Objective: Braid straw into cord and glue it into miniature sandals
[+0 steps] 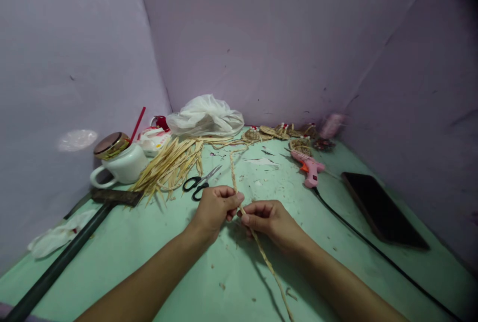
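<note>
A thin braided straw cord [267,258] runs from the back of the table toward me, passing through both hands. My left hand [218,208] pinches it between thumb and fingers near the middle of the table. Just below, my right hand [267,220] grips the same cord, its fingertips close to the left ones. The cord's near end hangs toward the bottom edge of the view. Black-handled scissors [201,181] lie partly open just beyond my left hand. Left of them spreads a bundle of dry straw strips [170,165].
A white mug [125,163] with a gold-rimmed lid and a hammer [70,247] are on the left. A white plastic bag [207,115] sits at the back. Rightward lie a pink glue gun [309,167] with black cable, a dark tablet [383,207] and small woven pieces [274,132].
</note>
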### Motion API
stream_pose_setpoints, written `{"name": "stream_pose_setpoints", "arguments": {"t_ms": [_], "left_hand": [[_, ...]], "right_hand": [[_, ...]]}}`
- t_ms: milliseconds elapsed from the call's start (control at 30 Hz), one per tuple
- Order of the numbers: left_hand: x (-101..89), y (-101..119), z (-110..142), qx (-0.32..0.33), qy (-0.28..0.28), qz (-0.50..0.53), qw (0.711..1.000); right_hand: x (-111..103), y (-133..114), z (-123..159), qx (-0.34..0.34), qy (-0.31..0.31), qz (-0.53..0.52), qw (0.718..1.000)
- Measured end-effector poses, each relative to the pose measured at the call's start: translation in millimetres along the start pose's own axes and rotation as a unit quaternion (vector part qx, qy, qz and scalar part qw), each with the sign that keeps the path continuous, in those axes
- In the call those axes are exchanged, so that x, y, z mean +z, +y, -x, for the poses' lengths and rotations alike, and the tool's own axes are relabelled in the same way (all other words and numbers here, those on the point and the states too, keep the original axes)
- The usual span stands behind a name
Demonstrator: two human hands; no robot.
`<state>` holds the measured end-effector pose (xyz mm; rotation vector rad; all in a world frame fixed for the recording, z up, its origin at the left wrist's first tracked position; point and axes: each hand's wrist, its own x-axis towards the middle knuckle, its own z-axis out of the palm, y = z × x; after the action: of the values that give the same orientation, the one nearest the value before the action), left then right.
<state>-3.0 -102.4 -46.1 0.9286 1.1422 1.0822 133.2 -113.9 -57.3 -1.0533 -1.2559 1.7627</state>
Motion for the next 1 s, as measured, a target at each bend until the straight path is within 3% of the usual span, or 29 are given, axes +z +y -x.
{"name": "stream_pose_setpoints", "arguments": {"t_ms": [133, 233, 300, 367, 467, 567, 800, 900, 1000], "left_hand": [[5.9, -8.5, 1.5, -0.005, 0.028, -0.008, 1.000], [10.0, -13.8, 2.2, -0.022, 0.040, -0.001, 0.999], [10.3, -14.5, 1.3, -0.035, 0.037, 0.008, 0.999], [8.4, -13.1, -1.1, -0.041, 0.030, 0.021, 0.999], [2.4, -8.9, -6.5, -0.028, 0.035, 0.041, 0.998], [-3.3, -4.4, -10.4, -0.001, 0.046, 0.051, 0.998], [-2.5, -1.6, -3.0, -0.005, -0.013, 0.018, 1.000], [-0.5, -4.6, -1.8, -0.004, -0.003, -0.010, 1.000], [0.4, -6.6, -2.7, 0.005, 0.009, -0.017, 1.000]], "right_hand": [[1.9, 3.5, 6.0, -0.111, 0.055, 0.108, 0.986], [3.9, 6.1, 10.4, -0.229, 0.087, 0.251, 0.937], [4.4, 6.5, 10.3, -0.260, 0.092, 0.292, 0.916], [3.8, 5.7, 7.4, -0.221, 0.080, 0.230, 0.944], [0.6, 2.5, 1.4, -0.069, 0.025, 0.071, 0.995], [-2.2, -0.9, -0.9, 0.024, -0.001, -0.002, 1.000], [1.1, -2.5, 1.2, 0.012, 0.044, -0.021, 0.999], [0.3, -1.4, 0.0, 0.014, 0.061, -0.014, 0.998], [-0.9, -0.7, -0.5, 0.025, 0.036, -0.017, 0.999]]}}
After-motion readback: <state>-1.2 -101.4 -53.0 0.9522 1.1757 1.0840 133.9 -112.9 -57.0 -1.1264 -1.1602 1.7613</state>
